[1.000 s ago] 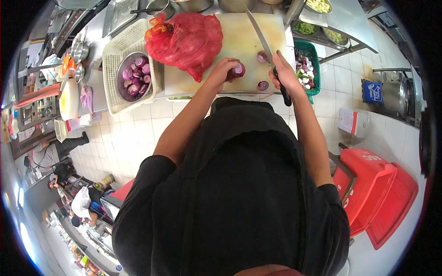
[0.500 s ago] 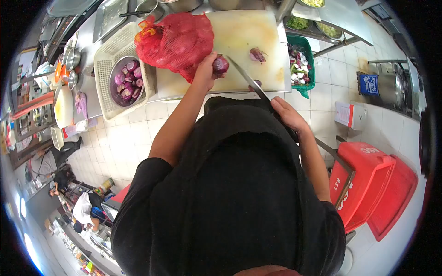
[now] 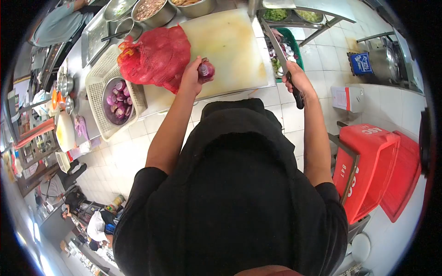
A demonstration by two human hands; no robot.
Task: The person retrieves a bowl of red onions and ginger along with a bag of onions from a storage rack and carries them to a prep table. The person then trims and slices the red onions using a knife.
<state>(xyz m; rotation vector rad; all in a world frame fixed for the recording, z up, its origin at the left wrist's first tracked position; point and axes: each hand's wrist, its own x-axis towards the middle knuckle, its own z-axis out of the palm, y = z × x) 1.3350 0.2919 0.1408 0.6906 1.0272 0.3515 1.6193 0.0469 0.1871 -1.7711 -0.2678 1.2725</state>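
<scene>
My left hand [image 3: 190, 79] is wrapped round a red onion [image 3: 206, 71], held over the cutting board [image 3: 225, 43] beside a red mesh bag [image 3: 159, 57]. In my right hand [image 3: 298, 82] is the black handle of a long knife [image 3: 277, 48]. Its blade points up and left, over the right edge of the board and the green basket [image 3: 295, 49] of onion scraps. Left of the bag, a metal bowl [image 3: 107, 103] of purple onions sits in a white plastic basket [image 3: 94, 83].
Metal pots [image 3: 149, 13] and a tray [image 3: 94, 42] stand behind the bag. A table leg [image 3: 252, 9] rises near the board's far right corner. A red bin [image 3: 366, 170] is at the right. Another person [image 3: 62, 27] is at the upper left.
The onion pieces that lay on the board are gone from it. My right hand has swung the knife rightward to the board's edge. The view has shifted, and a person now shows at the upper left.
</scene>
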